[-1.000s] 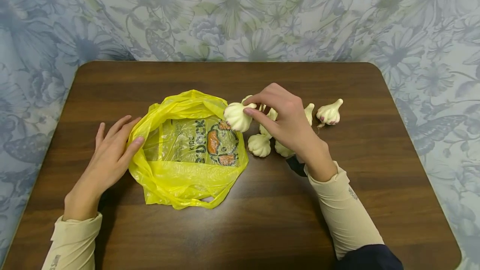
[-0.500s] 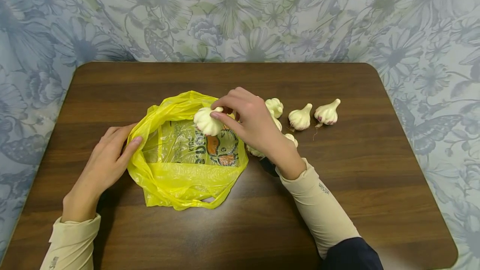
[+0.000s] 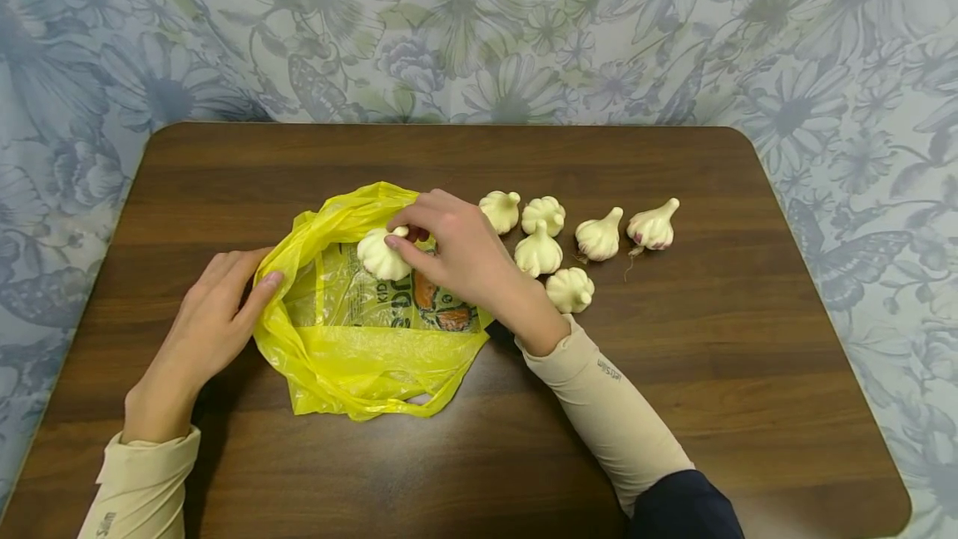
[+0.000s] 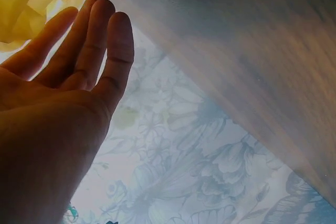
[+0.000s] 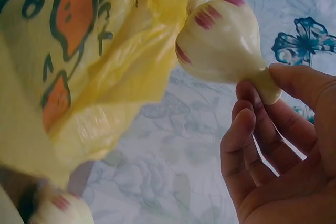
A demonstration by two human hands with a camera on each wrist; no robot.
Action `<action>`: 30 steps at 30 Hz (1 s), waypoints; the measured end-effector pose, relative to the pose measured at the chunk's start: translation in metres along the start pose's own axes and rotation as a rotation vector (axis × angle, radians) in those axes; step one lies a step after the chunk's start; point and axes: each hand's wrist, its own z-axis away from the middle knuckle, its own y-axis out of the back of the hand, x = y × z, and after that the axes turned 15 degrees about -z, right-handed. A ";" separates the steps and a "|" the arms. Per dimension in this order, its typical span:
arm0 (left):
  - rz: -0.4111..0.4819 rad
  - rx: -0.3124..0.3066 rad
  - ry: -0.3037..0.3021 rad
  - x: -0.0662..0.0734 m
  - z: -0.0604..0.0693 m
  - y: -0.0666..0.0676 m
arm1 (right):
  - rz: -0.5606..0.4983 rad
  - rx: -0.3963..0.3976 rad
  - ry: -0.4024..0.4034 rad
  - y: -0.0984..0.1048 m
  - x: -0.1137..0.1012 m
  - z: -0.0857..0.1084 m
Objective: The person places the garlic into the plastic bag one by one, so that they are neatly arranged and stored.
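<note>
In the head view, a yellow plastic bag [image 3: 374, 356] lies mouth up on the table, a printed panel visible inside it. My left hand [image 3: 198, 323] holds the bag's left rim, thumb over the edge and fingers outside. Its fingers [image 4: 121, 51] look fairly straight in the left wrist view. Over the bag's mouth, my right hand [image 3: 464, 252] pinches a garlic bulb [image 3: 384, 254] by its stem. The right wrist view shows purple streaks on this garlic bulb [image 5: 220, 40], with thumb and fingertips on the stem.
Several other garlic bulbs [image 3: 538, 252] lie loose on the brown table [image 3: 711, 373], to the right of the bag. The farthest right garlic bulb [image 3: 653, 225] has trailing roots. Behind the table's far edge hangs a floral-patterned backdrop [image 3: 516, 48].
My right hand has carried the garlic bulb leftward, from the bag's right rim to over its mouth, uncovering the bulbs on the table. My left hand stays at the left rim.
</note>
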 end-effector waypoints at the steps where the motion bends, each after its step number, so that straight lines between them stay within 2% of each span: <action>1: -0.004 0.000 0.000 0.000 0.000 0.000 | 0.003 -0.008 -0.004 -0.003 0.000 -0.001; 11: -0.029 -0.012 0.001 0.000 0.001 -0.001 | 0.027 -0.034 -0.030 -0.020 0.000 -0.013; 22: -0.074 0.000 -0.011 0.000 0.000 -0.001 | 0.061 -0.023 0.028 -0.034 0.008 -0.014; 26: -0.074 -0.002 -0.015 0.001 -0.001 0.000 | 0.059 -0.025 0.008 -0.036 0.008 -0.017; 30: -0.068 -0.007 -0.017 0.000 -0.001 -0.001 | 0.075 -0.080 -0.041 -0.043 0.006 -0.022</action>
